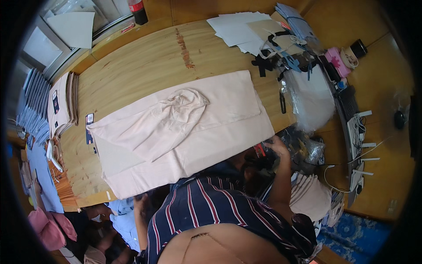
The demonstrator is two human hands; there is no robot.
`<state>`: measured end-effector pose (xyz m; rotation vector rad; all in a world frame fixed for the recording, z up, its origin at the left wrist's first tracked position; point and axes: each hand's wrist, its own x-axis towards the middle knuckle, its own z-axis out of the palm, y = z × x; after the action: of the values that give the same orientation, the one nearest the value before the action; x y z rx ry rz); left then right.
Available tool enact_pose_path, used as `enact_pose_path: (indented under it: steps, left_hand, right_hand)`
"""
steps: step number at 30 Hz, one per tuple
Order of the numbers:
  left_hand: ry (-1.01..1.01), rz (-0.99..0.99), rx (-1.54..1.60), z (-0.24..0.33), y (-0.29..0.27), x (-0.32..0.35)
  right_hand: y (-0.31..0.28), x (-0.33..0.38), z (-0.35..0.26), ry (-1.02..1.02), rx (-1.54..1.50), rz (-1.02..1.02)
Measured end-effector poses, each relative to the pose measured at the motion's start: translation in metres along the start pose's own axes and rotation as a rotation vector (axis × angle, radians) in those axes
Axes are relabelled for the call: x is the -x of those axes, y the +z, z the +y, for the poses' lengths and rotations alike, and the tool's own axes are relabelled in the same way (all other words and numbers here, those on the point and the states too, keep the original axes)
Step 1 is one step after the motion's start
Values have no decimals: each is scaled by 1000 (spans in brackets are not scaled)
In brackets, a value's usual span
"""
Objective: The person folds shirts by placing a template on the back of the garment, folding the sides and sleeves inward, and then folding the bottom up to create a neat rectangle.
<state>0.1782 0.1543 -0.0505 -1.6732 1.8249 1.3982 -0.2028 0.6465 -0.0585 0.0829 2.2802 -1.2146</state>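
Across the wooden table lies a pale pink garment [224, 105], spread lengthwise with a bunched, crumpled part on top. My right hand [278, 146] is at its near right corner, fingers bent in against the edge. Beside those fingers shows a red and black tag-like piece [259, 150]. Below the near left edge of the cloth is my left hand [140, 203]; its fingers are mostly hidden in shadow. A dark tag with a white label [89, 119] lies at the garment's left end.
Stacked folded pink garments [63, 103] and blue ones [33, 105] stand left, near a white hanger [54, 156]. Papers [239, 31], straps and clear plastic bags [312, 101] crowd the right. A bottle [138, 12] stands at the back. Another person's arm [105, 240] shows lower left.
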Motion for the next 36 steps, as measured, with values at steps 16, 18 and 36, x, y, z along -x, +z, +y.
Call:
enact_pose_path:
  steps: [16,18,36]
  left_hand:
    - [478,-337,674,45,-118,26]
    - [621,-360,798,84,-116,50]
    - [510,-183,625,265,-158,-135]
  right_hand:
    - [-23,46,-88,-384,-864,104]
    - [-21,18,-89,-367,-1114,86]
    - [36,-178,-203,-287,202,583]
